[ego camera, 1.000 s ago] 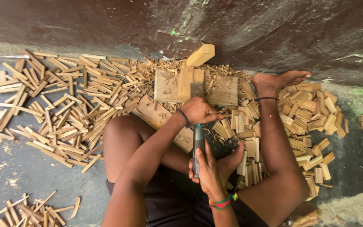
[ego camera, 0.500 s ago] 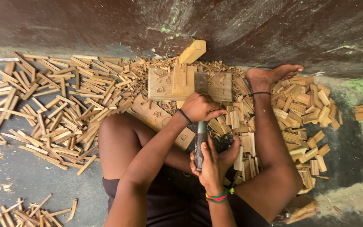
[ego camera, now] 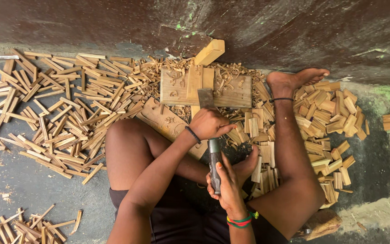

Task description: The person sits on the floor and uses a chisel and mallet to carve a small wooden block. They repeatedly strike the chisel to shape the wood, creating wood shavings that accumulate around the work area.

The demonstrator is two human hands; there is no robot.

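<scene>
I sit on the floor with knees bent. My right hand [ego camera: 224, 183], wearing striped wristbands, grips the dark handle [ego camera: 214, 165] of a flat-bladed cutting tool. Its grey blade [ego camera: 206, 98] pokes out past my left hand [ego camera: 209, 124] and lies over a wooden work board [ego camera: 235, 92]. My left hand is a fist over the tool's middle, closed on a pale wooden strip [ego camera: 195, 110] beside the blade. A wooden block [ego camera: 210, 52] leans on the board's far edge against the wall.
Several cut wooden sticks [ego camera: 64, 113] lie spread on the left floor, with a smaller pile [ego camera: 28, 226] at the bottom left. Short wooden pieces [ego camera: 328, 117] are heaped by my right foot [ego camera: 296, 79]. Curled shavings [ego camera: 224, 72] surround the board. A dark wall [ego camera: 294, 27] runs behind.
Both hands and the tool have pushed slightly forward toward the board, and the blade now shows beyond my left fist. The view has shifted a little.
</scene>
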